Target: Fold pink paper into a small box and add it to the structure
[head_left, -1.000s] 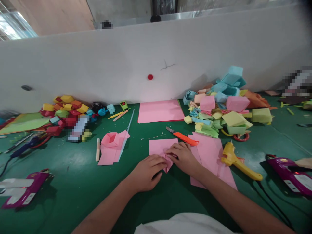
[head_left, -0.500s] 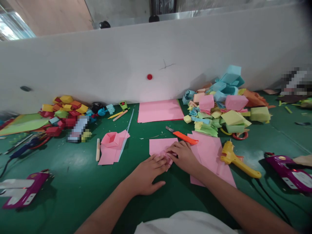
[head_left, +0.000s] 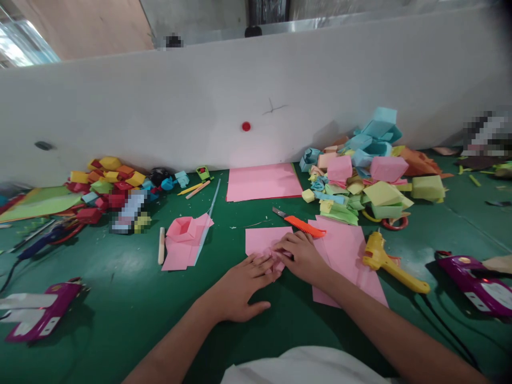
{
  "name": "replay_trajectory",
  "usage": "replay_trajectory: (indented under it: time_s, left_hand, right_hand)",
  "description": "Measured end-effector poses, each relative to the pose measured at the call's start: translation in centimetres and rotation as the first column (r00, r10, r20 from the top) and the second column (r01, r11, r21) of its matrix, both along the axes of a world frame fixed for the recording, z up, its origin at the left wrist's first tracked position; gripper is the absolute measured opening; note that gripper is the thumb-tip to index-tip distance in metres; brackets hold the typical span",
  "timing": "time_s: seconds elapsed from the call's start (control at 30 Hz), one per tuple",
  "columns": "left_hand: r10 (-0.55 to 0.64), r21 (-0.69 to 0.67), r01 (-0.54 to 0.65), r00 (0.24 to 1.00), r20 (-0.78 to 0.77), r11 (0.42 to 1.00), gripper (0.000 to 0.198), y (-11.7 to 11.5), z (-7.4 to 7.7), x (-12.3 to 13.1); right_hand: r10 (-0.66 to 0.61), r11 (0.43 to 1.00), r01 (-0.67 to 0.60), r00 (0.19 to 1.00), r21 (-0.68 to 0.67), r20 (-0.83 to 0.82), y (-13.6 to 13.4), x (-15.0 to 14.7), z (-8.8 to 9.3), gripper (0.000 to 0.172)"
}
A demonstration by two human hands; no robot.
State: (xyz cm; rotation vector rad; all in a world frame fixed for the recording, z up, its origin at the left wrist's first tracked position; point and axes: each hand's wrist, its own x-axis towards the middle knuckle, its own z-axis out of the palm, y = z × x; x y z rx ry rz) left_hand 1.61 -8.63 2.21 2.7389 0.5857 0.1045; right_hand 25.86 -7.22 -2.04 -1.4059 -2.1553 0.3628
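Note:
A pink paper sheet [head_left: 264,239] lies flat on the green table in front of me. At its near side, a smaller folded bit of pink paper shows between my hands, mostly covered by fingers. My left hand [head_left: 245,287] rests flat over it, fingers stretched and thumb apart. My right hand [head_left: 301,257] has bent fingers pressed together at the folded paper's right side. Just beyond that hand lies an orange utility knife [head_left: 304,225], its blade pointing left. More pink sheets [head_left: 346,253] lie partly under my right forearm.
A yellow glue gun [head_left: 394,269] with a cord lies at right. Left are a small pink paper box [head_left: 180,229], a wooden stick [head_left: 161,246] and paper scraps. Folded paper pieces [head_left: 360,176] pile by the white partition [head_left: 180,106]. Purple tools [head_left: 50,312] sit at both sides.
Very little differs. My left fingers have shifted slightly on the folded paper, while my right hand stays in place.

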Motion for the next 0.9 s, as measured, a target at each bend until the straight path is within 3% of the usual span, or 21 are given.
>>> replay_trajectory:
  time_s: [0.47, 0.9]
  left_hand:
    - [-0.009, -0.034, 0.008, 0.999, -0.03, 0.999, 0.077, 0.03, 0.14, 0.03]
    - [0.026, -0.02, -0.025, 0.999, 0.023, 0.999, 0.076, -0.03, -0.31, 0.03]
  right_hand:
    - [0.006, 1.0, -0.006, 1.0, -0.011, -0.013, -0.25, -0.05, 0.67, 0.013]
    - [0.068, 0.997, -0.068, 0.998, -0.026, 0.007, -0.34, 0.44, 0.99, 0.027]
